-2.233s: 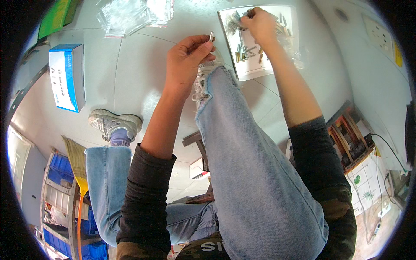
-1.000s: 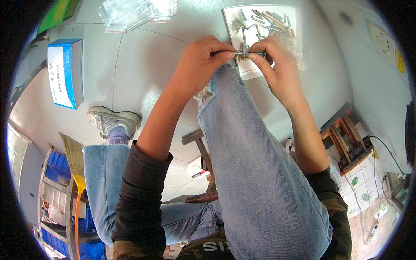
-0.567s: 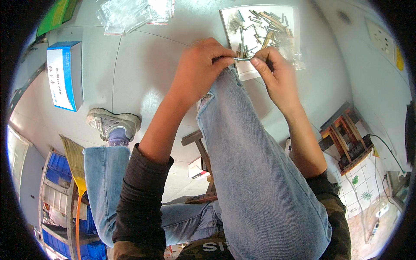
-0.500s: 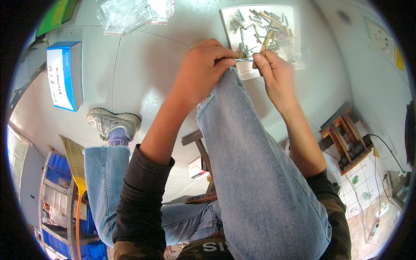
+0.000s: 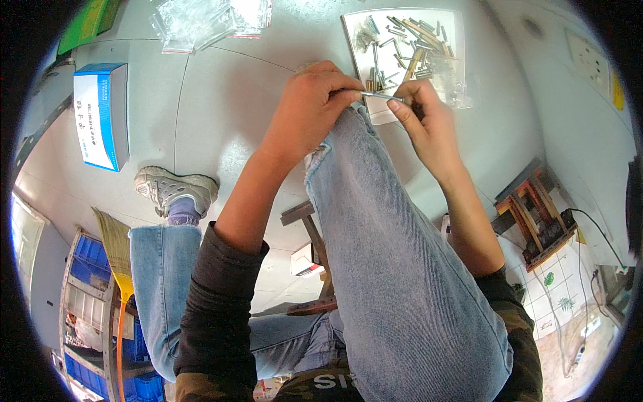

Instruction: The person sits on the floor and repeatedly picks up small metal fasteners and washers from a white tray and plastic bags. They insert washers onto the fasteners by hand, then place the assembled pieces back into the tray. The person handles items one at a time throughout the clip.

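Note:
Above my raised knee, my left hand (image 5: 309,100) pinches one end of a thin silvery metal rod (image 5: 380,96) between thumb and fingers. My right hand (image 5: 426,124) closes on the rod's other end, its thumb beneath and its fingers curled. The rod lies nearly level, dipping slightly to the right. Just beyond the hands, a shallow white tray (image 5: 358,20) holds several loose metal pins and rods of silver and brass colour, along with small clear plastic bags (image 5: 445,74). The rod's left tip is hidden by my fingers.
Clear zip bags (image 5: 194,23) lie on the grey floor at the far left. Nearer are a blue and white box (image 5: 100,117) and my left shoe (image 5: 175,191). A broom (image 5: 120,268) leans by a shelf of blue bins (image 5: 90,261). A wooden stool (image 5: 529,214) stands right.
My right fingers have shifted and curled along the rod, the thumb dropping lower. More of the rod shows, and its right end tilts down slightly. My left hand has barely moved.

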`<action>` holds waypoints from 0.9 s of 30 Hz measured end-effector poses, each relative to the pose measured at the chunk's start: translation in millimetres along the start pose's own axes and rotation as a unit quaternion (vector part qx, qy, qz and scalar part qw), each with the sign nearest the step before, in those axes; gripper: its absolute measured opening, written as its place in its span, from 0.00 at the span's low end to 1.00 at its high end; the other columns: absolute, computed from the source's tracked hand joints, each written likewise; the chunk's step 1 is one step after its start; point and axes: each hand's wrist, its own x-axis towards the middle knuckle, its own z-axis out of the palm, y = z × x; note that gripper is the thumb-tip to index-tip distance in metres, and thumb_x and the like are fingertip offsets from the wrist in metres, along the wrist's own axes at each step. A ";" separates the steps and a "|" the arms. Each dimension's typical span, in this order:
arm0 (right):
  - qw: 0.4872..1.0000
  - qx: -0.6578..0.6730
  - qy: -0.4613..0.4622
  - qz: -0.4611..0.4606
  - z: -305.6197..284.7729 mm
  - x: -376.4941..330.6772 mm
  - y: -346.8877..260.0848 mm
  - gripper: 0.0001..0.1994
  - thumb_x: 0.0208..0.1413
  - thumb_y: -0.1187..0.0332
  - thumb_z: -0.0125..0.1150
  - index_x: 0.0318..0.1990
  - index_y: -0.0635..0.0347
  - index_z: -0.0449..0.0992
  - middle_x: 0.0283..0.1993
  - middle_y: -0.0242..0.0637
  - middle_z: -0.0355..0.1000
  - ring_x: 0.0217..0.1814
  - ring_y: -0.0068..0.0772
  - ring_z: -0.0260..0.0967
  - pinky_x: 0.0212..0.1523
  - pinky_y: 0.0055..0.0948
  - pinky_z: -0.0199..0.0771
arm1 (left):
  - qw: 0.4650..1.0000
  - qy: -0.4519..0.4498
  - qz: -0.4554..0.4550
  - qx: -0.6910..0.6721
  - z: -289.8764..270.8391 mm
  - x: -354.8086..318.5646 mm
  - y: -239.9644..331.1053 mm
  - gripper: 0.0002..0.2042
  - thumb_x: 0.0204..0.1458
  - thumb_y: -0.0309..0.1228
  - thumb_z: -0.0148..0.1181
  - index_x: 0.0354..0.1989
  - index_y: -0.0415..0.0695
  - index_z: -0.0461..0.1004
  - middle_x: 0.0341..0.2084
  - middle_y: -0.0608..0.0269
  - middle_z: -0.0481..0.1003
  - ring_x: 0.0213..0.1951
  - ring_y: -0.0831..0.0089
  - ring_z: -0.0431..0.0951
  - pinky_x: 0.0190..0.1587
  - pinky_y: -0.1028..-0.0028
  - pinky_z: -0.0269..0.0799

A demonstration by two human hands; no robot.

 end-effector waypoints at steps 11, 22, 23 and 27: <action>0.999 0.036 -0.012 -0.016 6.8 -3.4 6.9 0.12 0.53 0.62 0.52 0.30 0.63 0.68 0.16 0.38 0.61 0.18 0.29 0.57 0.22 0.26 0.60 | 0.999 -0.023 0.021 0.014 0.2 -0.6 -1.0 0.06 0.44 0.28 0.56 0.30 0.40 0.74 0.23 0.60 0.70 0.29 0.66 0.71 0.33 0.73 0.66; 0.997 0.044 -0.025 0.063 9.5 -10.8 9.4 0.12 0.54 0.62 0.51 0.29 0.64 0.67 0.16 0.37 0.61 0.17 0.26 0.56 0.21 0.27 0.58 | 0.999 -0.029 0.033 0.008 8.5 -2.7 2.3 0.06 0.45 0.29 0.54 0.29 0.41 0.74 0.23 0.58 0.70 0.29 0.63 0.70 0.33 0.71 0.65; 0.997 0.049 -0.020 0.055 9.6 -10.9 9.7 0.11 0.54 0.63 0.52 0.30 0.64 0.67 0.16 0.37 0.61 0.17 0.26 0.56 0.21 0.26 0.58 | 0.999 -0.028 0.035 0.007 9.1 -2.4 2.3 0.06 0.45 0.29 0.54 0.29 0.41 0.74 0.23 0.58 0.70 0.29 0.63 0.70 0.33 0.71 0.65; 0.998 0.037 -0.012 0.045 7.1 -10.8 9.1 0.10 0.53 0.65 0.53 0.31 0.64 0.67 0.16 0.35 0.62 0.18 0.25 0.56 0.21 0.25 0.58 | 0.999 -0.024 0.026 0.007 8.7 -2.3 0.1 0.07 0.45 0.29 0.54 0.29 0.40 0.74 0.23 0.58 0.70 0.28 0.63 0.70 0.32 0.71 0.65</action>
